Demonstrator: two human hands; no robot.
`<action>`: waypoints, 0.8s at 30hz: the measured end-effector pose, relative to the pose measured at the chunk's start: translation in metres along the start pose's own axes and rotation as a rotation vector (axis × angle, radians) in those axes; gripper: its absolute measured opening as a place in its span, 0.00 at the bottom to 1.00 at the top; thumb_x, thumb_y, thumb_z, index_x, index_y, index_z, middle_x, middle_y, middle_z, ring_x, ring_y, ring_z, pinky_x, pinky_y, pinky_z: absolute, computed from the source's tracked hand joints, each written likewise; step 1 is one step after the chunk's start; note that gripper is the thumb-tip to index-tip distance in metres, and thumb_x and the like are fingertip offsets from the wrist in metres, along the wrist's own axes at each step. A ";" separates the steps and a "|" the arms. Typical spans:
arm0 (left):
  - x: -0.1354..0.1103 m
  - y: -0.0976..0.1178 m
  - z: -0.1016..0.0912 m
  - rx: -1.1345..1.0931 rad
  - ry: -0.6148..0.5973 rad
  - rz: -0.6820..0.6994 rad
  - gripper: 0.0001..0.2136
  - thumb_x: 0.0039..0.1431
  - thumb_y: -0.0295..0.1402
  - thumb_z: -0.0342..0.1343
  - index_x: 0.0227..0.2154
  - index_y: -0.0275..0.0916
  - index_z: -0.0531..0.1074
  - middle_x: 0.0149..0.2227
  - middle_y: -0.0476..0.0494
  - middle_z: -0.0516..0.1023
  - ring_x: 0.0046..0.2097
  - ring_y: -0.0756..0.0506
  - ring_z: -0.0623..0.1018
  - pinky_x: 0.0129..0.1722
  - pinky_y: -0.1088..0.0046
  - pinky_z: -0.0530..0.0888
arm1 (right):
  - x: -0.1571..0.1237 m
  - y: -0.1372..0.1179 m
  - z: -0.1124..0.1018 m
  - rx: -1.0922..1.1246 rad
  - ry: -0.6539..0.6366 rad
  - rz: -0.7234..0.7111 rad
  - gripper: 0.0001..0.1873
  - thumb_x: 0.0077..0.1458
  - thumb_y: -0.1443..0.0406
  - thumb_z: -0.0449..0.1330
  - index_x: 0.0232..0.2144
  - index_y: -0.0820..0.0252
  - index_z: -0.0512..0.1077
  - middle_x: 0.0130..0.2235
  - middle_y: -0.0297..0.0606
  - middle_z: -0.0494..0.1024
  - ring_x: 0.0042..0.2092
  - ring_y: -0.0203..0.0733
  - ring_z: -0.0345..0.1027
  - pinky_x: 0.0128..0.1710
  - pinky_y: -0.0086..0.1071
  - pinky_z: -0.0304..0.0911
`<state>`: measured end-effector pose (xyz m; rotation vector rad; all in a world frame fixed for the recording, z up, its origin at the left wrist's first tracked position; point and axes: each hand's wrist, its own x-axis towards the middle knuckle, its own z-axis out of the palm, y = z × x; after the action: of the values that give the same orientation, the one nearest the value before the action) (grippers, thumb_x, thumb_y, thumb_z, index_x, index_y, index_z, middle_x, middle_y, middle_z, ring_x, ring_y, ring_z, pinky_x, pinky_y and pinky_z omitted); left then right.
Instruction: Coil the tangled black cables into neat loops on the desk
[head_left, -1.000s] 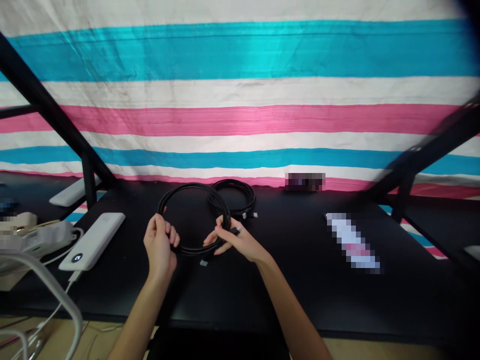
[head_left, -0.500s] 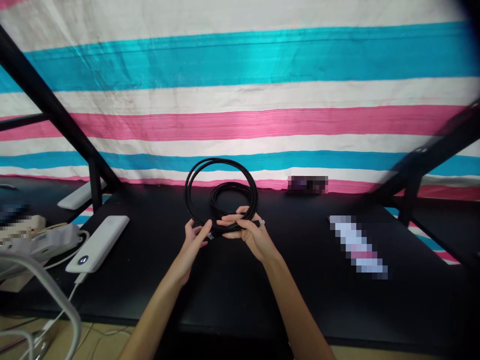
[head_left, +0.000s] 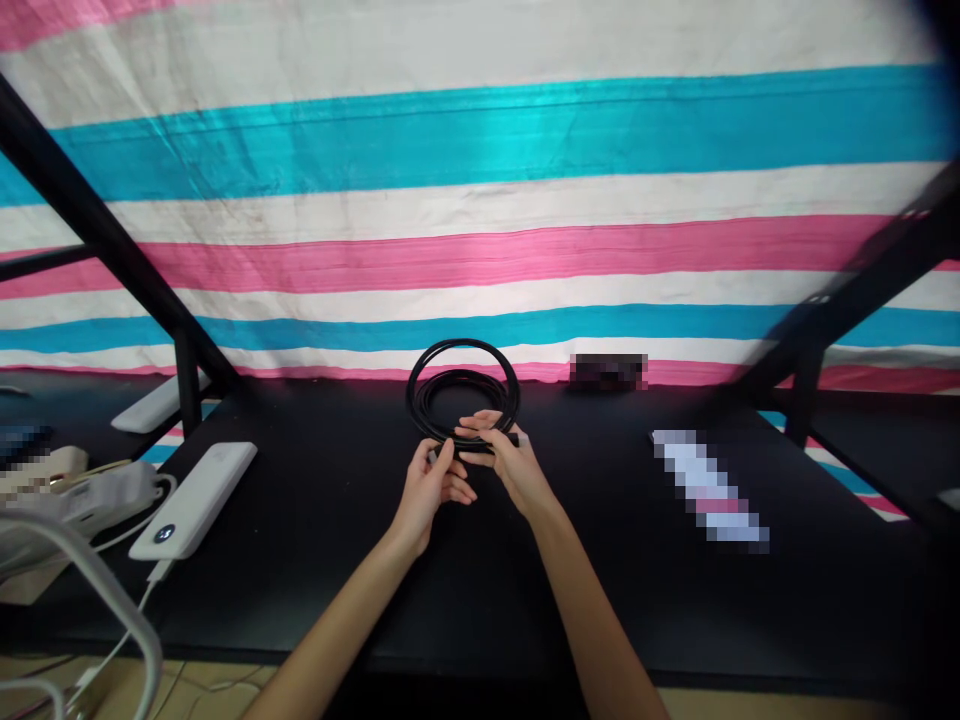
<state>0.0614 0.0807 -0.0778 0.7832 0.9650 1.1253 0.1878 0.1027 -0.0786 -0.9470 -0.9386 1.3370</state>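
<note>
both hands are at the lower edge of a coiled black cable (head_left: 463,344), which stands tilted up in their grip, to the right of the white power bank (head_left: 201,492) and a little farther back than it. the left hand (head_left: 426,495), the nearer of the two to the power bank, pinches the bottom of the loop between thumb and forefinger, its other fingers loosely curled, a small pale plug showing by the fingertips. the right hand (head_left: 517,472), farther right of the power bank, has the strands between its thumb and partly spread fingers. the two hands are close together, fingertips turned inward; the forearms slant up toward each other, the left one rising rightward away from the power bank, the right one leaning back toward it. on the black table (head_left: 300,580), also right of the power bank, a second black coil (head_left: 463,376) lies behind the held loop.
</note>
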 end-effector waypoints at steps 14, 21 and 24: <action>0.026 -0.003 -0.015 -0.078 0.123 -0.077 0.12 0.56 0.33 0.60 0.25 0.37 0.62 0.19 0.54 0.68 0.17 0.55 0.72 0.17 0.84 0.68 | 0.017 0.025 -0.015 -0.329 0.303 -0.040 0.27 0.38 0.53 0.68 0.39 0.64 0.72 0.18 0.25 0.67 0.16 0.30 0.57 0.12 0.24 0.53; 0.031 0.004 -0.019 -0.050 0.130 0.014 0.07 0.59 0.26 0.54 0.41 0.38 0.66 0.23 0.53 0.72 0.19 0.55 0.73 0.19 0.83 0.69 | 0.019 0.023 -0.019 -0.351 0.263 -0.075 0.24 0.45 0.48 0.62 0.31 0.64 0.73 0.17 0.25 0.66 0.13 0.26 0.50 0.11 0.23 0.47; 0.033 0.004 -0.023 -0.021 0.130 0.016 0.17 0.58 0.25 0.55 0.50 0.38 0.62 0.28 0.49 0.75 0.21 0.53 0.76 0.21 0.81 0.71 | 0.020 0.021 -0.026 -0.396 0.317 -0.113 0.32 0.44 0.49 0.61 0.46 0.67 0.72 0.17 0.25 0.68 0.14 0.28 0.52 0.13 0.24 0.49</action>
<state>0.0434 0.1144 -0.0904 0.7086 1.0555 1.2096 0.2055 0.1225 -0.1077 -1.3426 -1.0094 0.8849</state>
